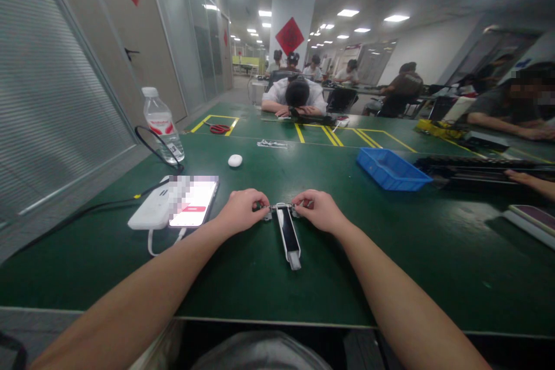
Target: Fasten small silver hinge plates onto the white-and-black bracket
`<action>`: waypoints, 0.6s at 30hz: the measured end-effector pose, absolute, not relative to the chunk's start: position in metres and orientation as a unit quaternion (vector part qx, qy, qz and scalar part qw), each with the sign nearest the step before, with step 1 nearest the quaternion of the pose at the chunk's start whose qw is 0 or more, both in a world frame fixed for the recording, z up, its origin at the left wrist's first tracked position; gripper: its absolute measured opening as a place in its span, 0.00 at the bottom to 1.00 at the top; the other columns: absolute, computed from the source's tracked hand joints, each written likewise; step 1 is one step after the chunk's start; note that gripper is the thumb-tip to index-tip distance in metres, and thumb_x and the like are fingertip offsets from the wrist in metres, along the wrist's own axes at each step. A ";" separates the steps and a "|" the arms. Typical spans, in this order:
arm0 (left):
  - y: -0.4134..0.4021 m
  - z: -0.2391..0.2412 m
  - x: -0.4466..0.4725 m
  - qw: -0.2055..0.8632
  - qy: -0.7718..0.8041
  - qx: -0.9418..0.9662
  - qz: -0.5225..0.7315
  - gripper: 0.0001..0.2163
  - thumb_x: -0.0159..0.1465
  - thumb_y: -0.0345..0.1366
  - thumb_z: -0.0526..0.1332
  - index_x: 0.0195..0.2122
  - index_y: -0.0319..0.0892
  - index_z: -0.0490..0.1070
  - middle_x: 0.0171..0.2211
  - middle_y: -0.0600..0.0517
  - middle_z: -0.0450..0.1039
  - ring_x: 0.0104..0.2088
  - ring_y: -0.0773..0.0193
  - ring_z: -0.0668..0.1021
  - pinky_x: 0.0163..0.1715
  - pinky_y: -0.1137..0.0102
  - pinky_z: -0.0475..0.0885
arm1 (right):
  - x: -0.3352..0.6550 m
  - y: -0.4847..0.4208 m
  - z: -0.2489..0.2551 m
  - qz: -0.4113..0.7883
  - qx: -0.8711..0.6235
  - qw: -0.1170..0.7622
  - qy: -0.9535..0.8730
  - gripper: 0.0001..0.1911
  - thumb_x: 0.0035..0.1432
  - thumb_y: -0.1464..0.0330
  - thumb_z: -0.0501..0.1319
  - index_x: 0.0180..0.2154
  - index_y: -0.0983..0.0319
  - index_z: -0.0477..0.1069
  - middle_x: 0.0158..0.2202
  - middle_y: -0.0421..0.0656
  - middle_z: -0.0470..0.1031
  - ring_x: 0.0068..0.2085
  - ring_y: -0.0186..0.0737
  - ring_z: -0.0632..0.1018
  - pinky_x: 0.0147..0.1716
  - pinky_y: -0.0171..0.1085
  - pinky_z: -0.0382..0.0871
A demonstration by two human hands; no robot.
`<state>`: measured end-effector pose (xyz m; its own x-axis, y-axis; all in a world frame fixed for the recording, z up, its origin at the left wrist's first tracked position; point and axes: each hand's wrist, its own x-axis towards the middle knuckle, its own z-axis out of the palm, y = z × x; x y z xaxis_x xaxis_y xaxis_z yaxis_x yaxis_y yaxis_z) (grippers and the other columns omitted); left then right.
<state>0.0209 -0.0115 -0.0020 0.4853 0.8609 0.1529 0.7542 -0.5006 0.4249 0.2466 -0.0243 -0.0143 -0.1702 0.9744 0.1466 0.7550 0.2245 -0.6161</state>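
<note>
A long, narrow device with a white frame and a dark panel (288,231) lies on the green table between my hands, a pale, shiny tab at its near end. Small metal pieces stick out on both sides of its far end. My left hand (247,209) is closed in a pinch at the left metal piece (267,215). On the opposite side, my right hand (318,211) pinches around the right metal piece (296,213). Something small and dark shows within the fingers of each hand, too small to name.
Left of my hands are a phone (197,199), a white power bank (150,208) with cables, and a water bottle (162,127). A white earbud case (235,161), red-handled scissors (219,128) and a blue tray (390,170) stand farther off. Other people sit beyond and at right.
</note>
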 end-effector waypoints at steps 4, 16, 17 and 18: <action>-0.013 -0.001 0.022 0.162 0.477 0.845 0.179 0.08 0.58 0.38 0.59 0.34 0.42 0.75 0.30 0.53 0.73 0.31 0.64 0.73 0.32 0.72 0.64 | 0.246 -0.024 -0.014 0.202 -0.592 0.265 -0.734 0.06 0.50 0.72 0.63 0.33 0.62 0.77 0.29 0.41 0.75 0.28 0.34 0.72 0.31 0.33 0.65; -0.014 -0.001 0.021 0.186 0.472 0.838 0.202 0.07 0.57 0.36 0.60 0.33 0.42 0.76 0.26 0.54 0.72 0.28 0.67 0.72 0.30 0.73 0.64 | 0.248 -0.023 -0.016 0.213 -0.577 0.268 -0.742 0.07 0.51 0.71 0.62 0.34 0.62 0.77 0.29 0.42 0.75 0.28 0.33 0.71 0.30 0.33 0.65; -0.014 -0.001 0.022 0.187 0.471 0.837 0.204 0.07 0.57 0.36 0.59 0.33 0.42 0.76 0.25 0.54 0.72 0.28 0.67 0.72 0.30 0.73 0.64 | 0.248 -0.023 -0.016 0.212 -0.576 0.267 -0.743 0.07 0.51 0.71 0.62 0.34 0.62 0.77 0.29 0.42 0.75 0.29 0.33 0.71 0.30 0.33 0.65; -0.014 0.000 0.022 0.188 0.471 0.837 0.206 0.07 0.57 0.36 0.59 0.33 0.42 0.76 0.25 0.54 0.72 0.27 0.67 0.72 0.30 0.73 0.64 | 0.248 -0.023 -0.016 0.211 -0.575 0.265 -0.745 0.07 0.51 0.72 0.62 0.34 0.62 0.77 0.30 0.42 0.75 0.29 0.33 0.71 0.30 0.33 0.65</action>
<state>0.0218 -0.0140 -0.0003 0.4705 0.8664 0.1674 0.7113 -0.4846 0.5092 0.2481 -0.0229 -0.0161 -0.1986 0.9682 0.1522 0.7449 0.2500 -0.6186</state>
